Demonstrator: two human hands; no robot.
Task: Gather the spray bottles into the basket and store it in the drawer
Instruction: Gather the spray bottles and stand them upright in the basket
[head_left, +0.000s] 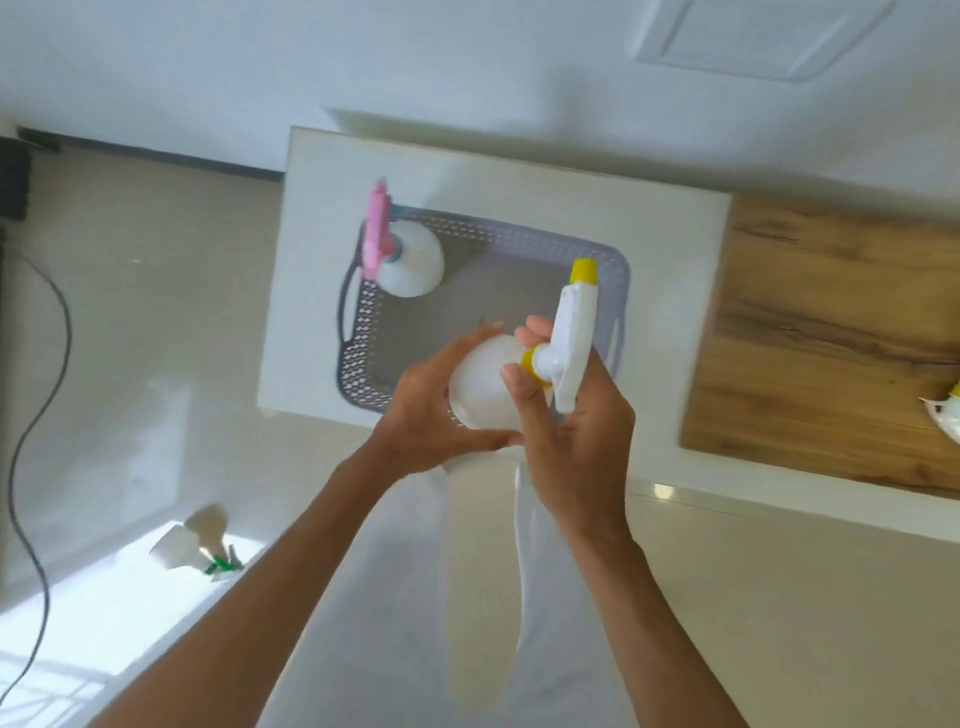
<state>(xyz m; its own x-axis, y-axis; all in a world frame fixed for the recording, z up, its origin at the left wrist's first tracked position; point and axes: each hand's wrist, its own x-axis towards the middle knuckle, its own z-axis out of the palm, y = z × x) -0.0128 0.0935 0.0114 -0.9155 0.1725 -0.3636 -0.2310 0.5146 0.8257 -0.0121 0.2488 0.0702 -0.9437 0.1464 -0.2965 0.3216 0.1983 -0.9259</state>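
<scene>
Both hands held the yellow bottle (488, 384) over the near side of the basket (363, 332). The left grip (426, 410) was curled round the fat white body from the side and below. The right grip (576, 436) was curled round the neck, with its thumb on the body. Two hands kept the round bottle steady, probably so it could go down the right way up. Its spray head pointed away from the person, over the basket.

The basket sat in the middle of the white tabletop (665, 249), likely so bottles could be dropped in from any side. The pink bottle (413, 265) stood in the far left corner of the basket. That left most of the basket floor bare for the others.

The green bottle (187, 545) lay on its side on the floor, well apart from the basket. A white thing (948, 415) on the wooden tabletop (831, 338) was cut off at the edge, so I could not tell if it was a bottle.

I think the job was near its start, with one bottle in and one about to go in. No drawer showed.
</scene>
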